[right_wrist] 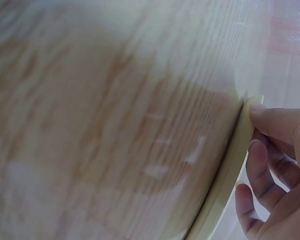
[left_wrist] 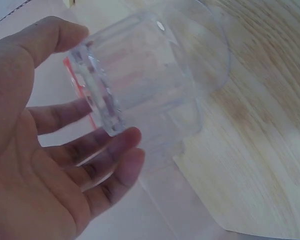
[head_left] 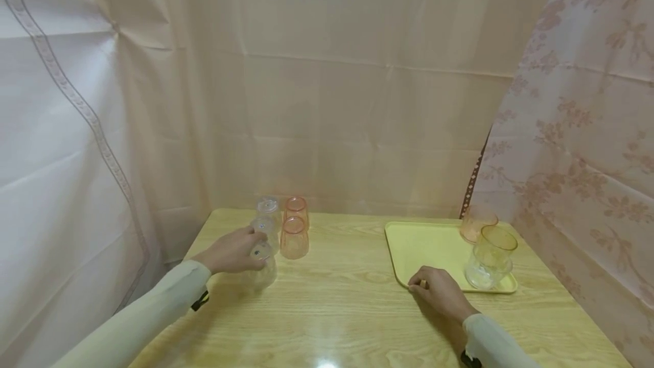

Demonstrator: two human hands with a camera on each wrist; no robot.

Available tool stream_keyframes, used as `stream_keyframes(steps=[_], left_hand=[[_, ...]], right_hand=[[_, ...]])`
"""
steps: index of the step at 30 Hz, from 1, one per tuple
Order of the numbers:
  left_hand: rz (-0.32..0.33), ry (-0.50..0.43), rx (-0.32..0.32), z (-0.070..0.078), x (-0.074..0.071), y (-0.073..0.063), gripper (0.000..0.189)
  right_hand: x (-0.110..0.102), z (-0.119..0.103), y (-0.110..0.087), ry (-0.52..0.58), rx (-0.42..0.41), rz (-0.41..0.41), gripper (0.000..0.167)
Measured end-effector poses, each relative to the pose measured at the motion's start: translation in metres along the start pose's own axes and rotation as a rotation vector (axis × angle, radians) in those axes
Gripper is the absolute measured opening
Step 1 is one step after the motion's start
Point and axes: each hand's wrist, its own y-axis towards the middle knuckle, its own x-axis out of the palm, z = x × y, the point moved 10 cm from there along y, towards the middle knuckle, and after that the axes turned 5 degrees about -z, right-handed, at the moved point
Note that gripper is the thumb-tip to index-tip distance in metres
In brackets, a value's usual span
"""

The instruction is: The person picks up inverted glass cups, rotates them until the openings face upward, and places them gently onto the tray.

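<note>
My left hand point(head_left: 235, 251) holds the base of the nearest upside-down clear tumbler point(left_wrist: 145, 65), thumb on one side and fingers on the other. Behind it stand two more inverted clear tumblers point(head_left: 268, 205), and beside these a pair of inverted pink tumblers point(head_left: 294, 243). At the near left corner of the yellow tray point(head_left: 419, 243), my right hand point(head_left: 441, 291) pinches the rim, its thumb on the edge point(right_wrist: 240, 145) and the other fingers curled. On the tray's right side, a yellow tumbler point(head_left: 498, 240) is nested in an upright clear tumbler point(head_left: 482, 277).
An orange tumbler point(head_left: 475, 226) stands at the tray's far right corner. The wood-grain table point(head_left: 327, 300) is bounded by a beige curtain point(head_left: 332, 101) behind, a white cloth point(head_left: 61, 129) at left and a flowered cloth point(head_left: 587, 158) at right.
</note>
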Motion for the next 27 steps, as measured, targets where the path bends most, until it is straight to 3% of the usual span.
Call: stream_keyframes(steps=[12, 27], left_hand=[[0.002, 0.035, -0.05, 0.0033, -0.0018, 0.004, 0.055], [-0.008, -0.044, -0.016, 0.0078, -0.0054, 0.0042, 0.055]], right_hand=[[0.0002, -0.0004, 0.0, -0.004, 0.007, 0.018, 0.007], [-0.0013, 0.0, 0.0002, -0.011, 0.014, -0.002, 0.004]])
